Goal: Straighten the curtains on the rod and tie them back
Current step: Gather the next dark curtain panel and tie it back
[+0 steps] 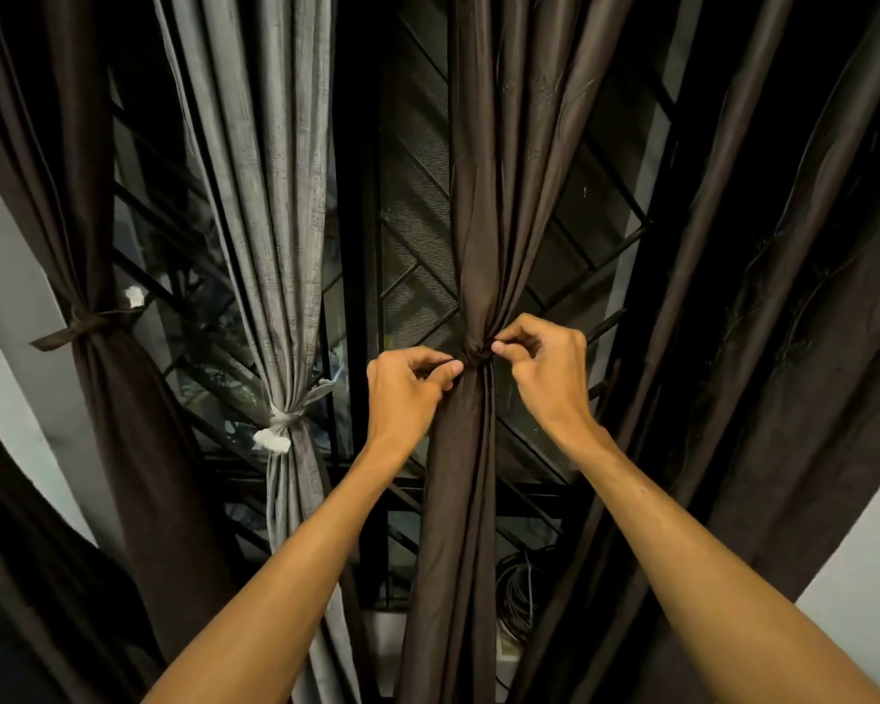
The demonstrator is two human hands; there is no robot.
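A dark brown curtain [478, 205] hangs in the middle, gathered into a tight bunch at a brown tie knot [475, 354]. My left hand [407, 386] pinches the tie at the knot's left side. At the knot's right side my right hand [542, 360] pinches the tie between thumb and curled fingers. A grey curtain [270, 160] to the left is bound with a grey tie [288, 419]. Far left, another brown curtain [77, 195] is bound with a brown tie [85, 325]. On the right a wide brown curtain [763, 276] hangs loose.
A black metal window grille [417, 276] with diagonal bars stands behind the curtains. A coil of cable [516, 586] lies low on the sill. White wall [864, 541] shows at the lower right and grey wall [11, 256] at the left.
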